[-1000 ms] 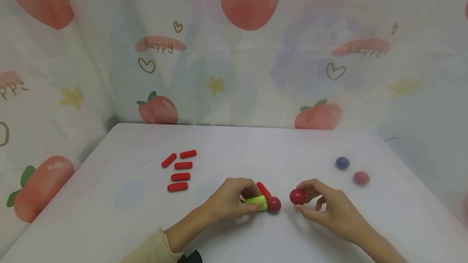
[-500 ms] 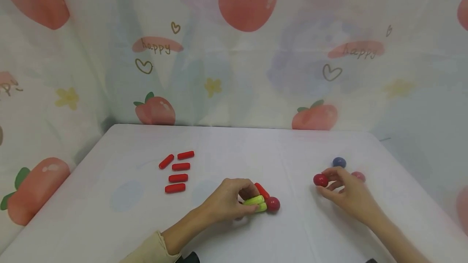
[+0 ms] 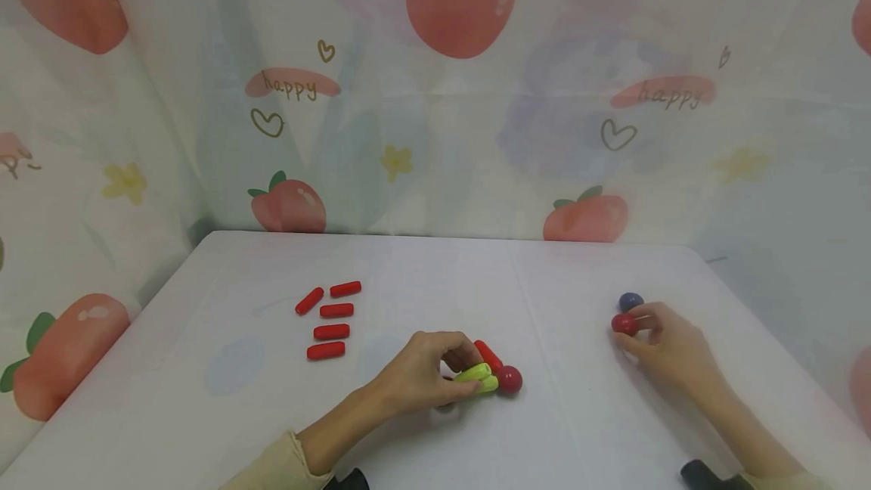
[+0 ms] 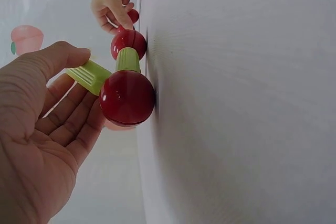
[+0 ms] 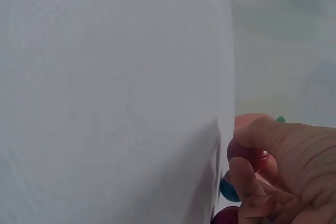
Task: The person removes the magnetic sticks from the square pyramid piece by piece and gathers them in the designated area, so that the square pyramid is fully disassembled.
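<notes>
My left hand (image 3: 429, 373) pinches a yellow-green stick (image 4: 89, 76) between thumb and fingers. That stick meets a red ball (image 4: 127, 98), and a second yellow-green stick (image 4: 127, 60) runs from this ball to another red ball (image 4: 128, 44). A red stick (image 3: 488, 356) lies against the farther ball; whether it is joined is unclear. Over at the right, my right hand (image 3: 674, 350) holds a red ball (image 3: 624, 324) with its fingertips, just in front of a blue ball (image 3: 630, 302). Another dark red ball (image 5: 226, 215) shows beside the fingers in the right wrist view.
Several red sticks (image 3: 331, 332) lie loosely spaced on the left of the white table (image 3: 422, 278). A printed cloth (image 3: 449, 142) hangs behind the table's back edge and along its left side.
My right hand has carried the red ball rightward and back, up close to the blue ball, and now covers the pinkish-red one. The left hand stays put, its yellow-green sticks slightly turned.
</notes>
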Demonstrator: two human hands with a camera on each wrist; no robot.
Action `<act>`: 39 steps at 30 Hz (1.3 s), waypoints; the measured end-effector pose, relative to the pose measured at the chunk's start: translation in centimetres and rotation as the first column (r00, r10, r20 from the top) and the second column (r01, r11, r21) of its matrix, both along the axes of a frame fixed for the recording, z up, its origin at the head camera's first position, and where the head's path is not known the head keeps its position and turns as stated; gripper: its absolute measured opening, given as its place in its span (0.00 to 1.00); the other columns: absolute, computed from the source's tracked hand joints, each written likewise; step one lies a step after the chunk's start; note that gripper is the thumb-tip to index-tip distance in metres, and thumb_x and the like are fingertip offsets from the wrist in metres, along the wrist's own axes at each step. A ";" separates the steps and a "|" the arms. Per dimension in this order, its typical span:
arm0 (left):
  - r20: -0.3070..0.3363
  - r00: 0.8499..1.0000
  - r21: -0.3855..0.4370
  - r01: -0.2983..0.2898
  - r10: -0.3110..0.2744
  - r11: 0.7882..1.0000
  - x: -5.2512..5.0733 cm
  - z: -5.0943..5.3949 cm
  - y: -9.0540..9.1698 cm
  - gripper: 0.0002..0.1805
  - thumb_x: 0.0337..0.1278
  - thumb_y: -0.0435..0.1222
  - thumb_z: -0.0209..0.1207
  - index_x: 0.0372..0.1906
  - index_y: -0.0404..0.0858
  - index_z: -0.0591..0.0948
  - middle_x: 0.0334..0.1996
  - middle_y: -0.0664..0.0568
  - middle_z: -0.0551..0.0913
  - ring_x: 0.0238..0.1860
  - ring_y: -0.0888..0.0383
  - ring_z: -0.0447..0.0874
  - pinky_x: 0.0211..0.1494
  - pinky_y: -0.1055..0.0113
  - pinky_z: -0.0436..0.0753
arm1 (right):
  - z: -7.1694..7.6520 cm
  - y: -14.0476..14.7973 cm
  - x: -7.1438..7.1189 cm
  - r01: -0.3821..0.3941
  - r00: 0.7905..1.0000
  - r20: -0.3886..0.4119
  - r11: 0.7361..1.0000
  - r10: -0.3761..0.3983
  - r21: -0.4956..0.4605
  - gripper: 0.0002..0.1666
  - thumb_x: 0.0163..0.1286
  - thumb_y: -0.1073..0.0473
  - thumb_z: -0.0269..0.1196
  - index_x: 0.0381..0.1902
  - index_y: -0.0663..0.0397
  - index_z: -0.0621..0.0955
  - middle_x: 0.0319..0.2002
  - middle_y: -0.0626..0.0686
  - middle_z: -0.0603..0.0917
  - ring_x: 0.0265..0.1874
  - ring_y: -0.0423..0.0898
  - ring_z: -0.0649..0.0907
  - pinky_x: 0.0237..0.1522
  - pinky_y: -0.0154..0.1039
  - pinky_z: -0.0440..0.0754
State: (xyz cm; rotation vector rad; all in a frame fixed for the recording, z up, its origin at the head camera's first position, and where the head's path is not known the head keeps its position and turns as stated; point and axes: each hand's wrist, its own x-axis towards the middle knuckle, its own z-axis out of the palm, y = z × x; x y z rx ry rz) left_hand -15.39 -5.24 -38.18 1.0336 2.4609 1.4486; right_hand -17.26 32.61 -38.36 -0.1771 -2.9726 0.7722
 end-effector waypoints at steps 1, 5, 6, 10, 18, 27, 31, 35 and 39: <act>-0.001 1.000 0.003 0.001 -0.001 1.000 0.0 0.0 0.0 0.10 0.55 0.30 0.73 0.41 0.42 0.85 0.34 0.62 0.85 0.36 0.70 0.81 0.44 0.71 0.85 | 0.0 0.0 0.0 -0.001 1.000 0.002 1.000 0.001 -0.001 0.34 0.67 0.50 0.71 0.58 0.68 0.71 0.49 0.71 0.81 0.44 0.63 0.77 0.38 0.47 0.86; -0.006 1.000 0.009 0.005 -0.005 1.000 0.1 -0.1 0.0 0.10 0.55 0.30 0.73 0.40 0.42 0.85 0.34 0.61 0.86 0.36 0.70 0.81 0.44 0.70 0.85 | -0.3 0.1 0.0 -0.022 1.000 -0.010 1.000 0.022 0.011 0.33 0.66 0.53 0.71 0.57 0.69 0.72 0.48 0.71 0.81 0.45 0.65 0.78 0.42 0.53 0.87; -0.008 1.000 0.010 0.007 -0.007 1.000 0.1 -0.1 0.0 0.10 0.55 0.30 0.73 0.40 0.42 0.85 0.34 0.61 0.86 0.36 0.70 0.81 0.44 0.70 0.85 | -0.4 0.1 -0.1 -0.023 1.000 -0.013 1.000 0.023 0.018 0.32 0.66 0.53 0.71 0.57 0.69 0.72 0.48 0.71 0.81 0.45 0.65 0.78 0.43 0.54 0.87; -0.010 1.000 0.007 0.011 -0.010 1.000 0.0 -0.1 0.1 0.10 0.56 0.30 0.72 0.41 0.42 0.85 0.34 0.61 0.86 0.36 0.69 0.81 0.44 0.71 0.85 | -0.8 0.4 -0.3 -0.016 1.000 -0.024 0.999 0.017 0.044 0.32 0.67 0.52 0.71 0.57 0.69 0.72 0.47 0.70 0.82 0.44 0.64 0.77 0.44 0.57 0.86; -0.006 1.000 -0.019 0.001 -0.001 1.000 -0.1 -0.1 0.2 0.11 0.55 0.32 0.73 0.42 0.41 0.85 0.35 0.60 0.86 0.36 0.69 0.82 0.44 0.73 0.84 | -0.3 0.1 0.2 -0.004 0.997 -0.074 0.991 0.014 0.134 0.32 0.66 0.53 0.71 0.57 0.70 0.73 0.46 0.70 0.81 0.39 0.61 0.78 0.39 0.57 0.80; -0.030 1.000 -0.115 -0.004 0.000 0.993 -0.3 0.6 0.0 0.12 0.55 0.33 0.74 0.43 0.42 0.85 0.34 0.61 0.86 0.35 0.70 0.81 0.44 0.75 0.83 | 1.9 -8.1 4.1 -0.323 0.928 -0.168 0.943 0.333 0.082 0.22 0.61 0.53 0.76 0.51 0.52 0.84 0.39 0.50 0.88 0.26 0.38 0.75 0.26 0.31 0.75; -0.037 0.999 -0.115 0.010 -0.014 0.993 -0.2 0.7 0.2 0.11 0.56 0.33 0.73 0.43 0.41 0.85 0.35 0.60 0.87 0.35 0.70 0.81 0.44 0.76 0.83 | 2.0 -12.1 5.4 -0.495 0.849 -0.158 0.863 0.505 0.099 0.25 0.59 0.50 0.77 0.54 0.43 0.85 0.43 0.41 0.85 0.32 0.35 0.79 0.34 0.31 0.82; 0.007 0.999 -0.035 0.039 -0.038 0.999 0.0 0.5 0.3 0.11 0.56 0.31 0.73 0.42 0.40 0.84 0.34 0.59 0.87 0.35 0.71 0.82 0.44 0.76 0.84 | 1.3 -14.3 5.7 -0.567 0.763 -0.241 0.800 0.600 0.195 0.23 0.55 0.53 0.80 0.49 0.41 0.86 0.40 0.39 0.80 0.34 0.34 0.77 0.36 0.31 0.82; 0.071 0.997 0.046 0.027 -0.030 0.999 0.1 0.3 0.1 0.12 0.56 0.29 0.72 0.44 0.39 0.83 0.35 0.58 0.87 0.38 0.69 0.84 0.45 0.74 0.85 | 0.9 -14.7 5.5 -0.542 0.761 -0.282 0.811 0.585 0.220 0.17 0.52 0.61 0.80 0.40 0.42 0.88 0.36 0.39 0.77 0.31 0.32 0.75 0.33 0.30 0.78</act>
